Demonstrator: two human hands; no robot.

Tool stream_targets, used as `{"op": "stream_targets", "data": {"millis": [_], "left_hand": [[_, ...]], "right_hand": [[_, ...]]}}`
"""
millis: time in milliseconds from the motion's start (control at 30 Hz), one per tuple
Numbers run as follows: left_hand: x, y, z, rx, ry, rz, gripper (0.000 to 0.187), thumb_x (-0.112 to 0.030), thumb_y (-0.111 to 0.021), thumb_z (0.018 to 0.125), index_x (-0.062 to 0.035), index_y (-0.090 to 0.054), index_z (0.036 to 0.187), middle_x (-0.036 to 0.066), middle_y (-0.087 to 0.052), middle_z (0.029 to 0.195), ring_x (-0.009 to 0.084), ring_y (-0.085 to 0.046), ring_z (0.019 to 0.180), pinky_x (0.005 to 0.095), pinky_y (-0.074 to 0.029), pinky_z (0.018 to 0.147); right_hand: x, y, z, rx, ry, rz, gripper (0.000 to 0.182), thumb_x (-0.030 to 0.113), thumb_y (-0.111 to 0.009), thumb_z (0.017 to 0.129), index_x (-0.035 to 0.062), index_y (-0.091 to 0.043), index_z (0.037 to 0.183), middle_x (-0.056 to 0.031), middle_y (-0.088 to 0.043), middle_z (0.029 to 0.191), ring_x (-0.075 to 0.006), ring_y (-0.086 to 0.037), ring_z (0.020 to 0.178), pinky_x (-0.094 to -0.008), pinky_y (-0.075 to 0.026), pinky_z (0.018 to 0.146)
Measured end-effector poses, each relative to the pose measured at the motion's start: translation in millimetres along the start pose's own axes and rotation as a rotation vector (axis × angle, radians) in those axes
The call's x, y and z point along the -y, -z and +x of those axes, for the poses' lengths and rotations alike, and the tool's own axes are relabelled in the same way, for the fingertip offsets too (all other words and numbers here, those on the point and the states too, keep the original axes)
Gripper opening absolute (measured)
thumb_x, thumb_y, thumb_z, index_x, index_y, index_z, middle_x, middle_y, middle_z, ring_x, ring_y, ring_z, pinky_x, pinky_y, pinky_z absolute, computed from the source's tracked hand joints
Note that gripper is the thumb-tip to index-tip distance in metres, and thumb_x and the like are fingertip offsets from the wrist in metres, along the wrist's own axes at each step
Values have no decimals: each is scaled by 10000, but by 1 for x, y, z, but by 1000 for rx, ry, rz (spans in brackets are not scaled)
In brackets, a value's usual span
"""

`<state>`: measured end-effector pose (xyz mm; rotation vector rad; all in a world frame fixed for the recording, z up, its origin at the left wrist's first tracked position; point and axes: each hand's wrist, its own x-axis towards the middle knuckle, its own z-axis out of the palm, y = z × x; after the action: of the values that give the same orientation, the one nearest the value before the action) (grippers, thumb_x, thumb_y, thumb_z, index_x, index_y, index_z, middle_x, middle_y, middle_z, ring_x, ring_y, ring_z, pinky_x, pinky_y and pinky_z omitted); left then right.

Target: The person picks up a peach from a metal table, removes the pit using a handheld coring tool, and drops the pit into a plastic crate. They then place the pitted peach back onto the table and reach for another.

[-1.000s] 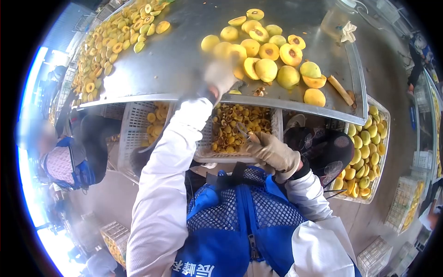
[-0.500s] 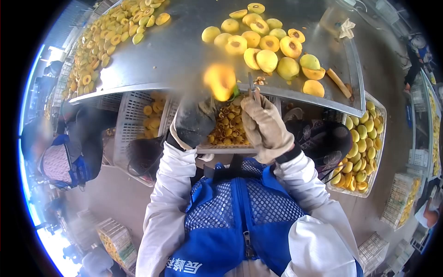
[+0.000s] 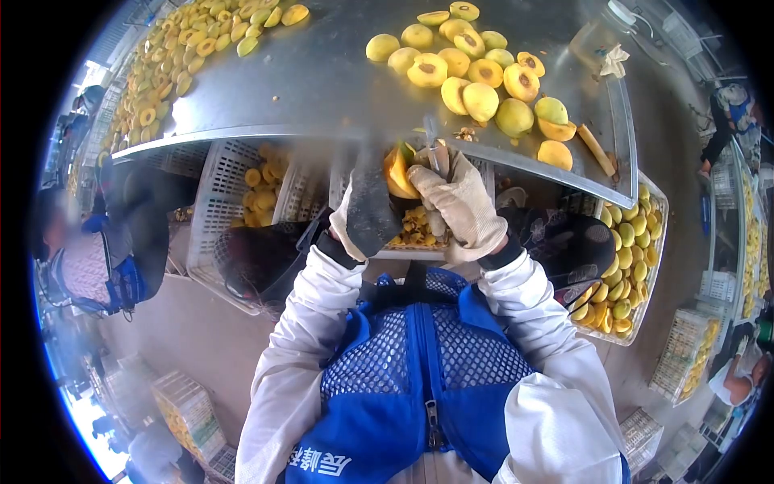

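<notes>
My left hand (image 3: 371, 202), in a dark-palmed glove, is closed round a yellow fruit half (image 3: 400, 172) just below the table's front edge. Beside it, my right hand (image 3: 461, 198) in a beige glove grips a small knife (image 3: 436, 149), its blade pointing up and away from me. The fingers of my right hand are close against the fruit. Below both hands, a crate holds yellow peelings or pieces (image 3: 418, 224). On the metal table (image 3: 322, 89), several whole and halved yellow fruits (image 3: 480, 101) lie past my hands.
A large pile of fruit halves (image 3: 177, 60) covers the table's left part. A brown stick (image 3: 595, 149) lies near the right rim. Crates of fruit stand at the lower left (image 3: 201, 218) and right (image 3: 651, 274). Another person (image 3: 105, 266) sits at the left.
The fruit in my left hand has come down and nearer to me, below the table edge. My left hand has shifted right, closer to my right hand. The view has moved slightly.
</notes>
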<state>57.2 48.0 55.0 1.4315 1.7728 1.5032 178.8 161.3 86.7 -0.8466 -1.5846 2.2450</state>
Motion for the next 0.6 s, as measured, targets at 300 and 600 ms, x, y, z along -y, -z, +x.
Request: {"op": "stream_targets", "data": {"millis": [300,600], "left_hand": [[58,8,-5,-314,132,-384,590,-445,-556,1009,-2,-410,1369,162,-597,1275,314,-583,1214,424,-453,1099],[39,1,-14,-311,-105,132,1122,106,-801,752,-133,-76,1575,154,-508,1357,274,-558,1219,409,-487,1047]], "right_hand": [[13,21,-23,41,-260,-262,282,265,-633,967,38,-550,1111,43,-482,619,-52,-394,398,-232,-293,369],[20,-8,-5,231,-193,-446,394,353,-624,973,0,-513,1108,-78,-537,676,-163,-499,377,-322,-371,351]]}}
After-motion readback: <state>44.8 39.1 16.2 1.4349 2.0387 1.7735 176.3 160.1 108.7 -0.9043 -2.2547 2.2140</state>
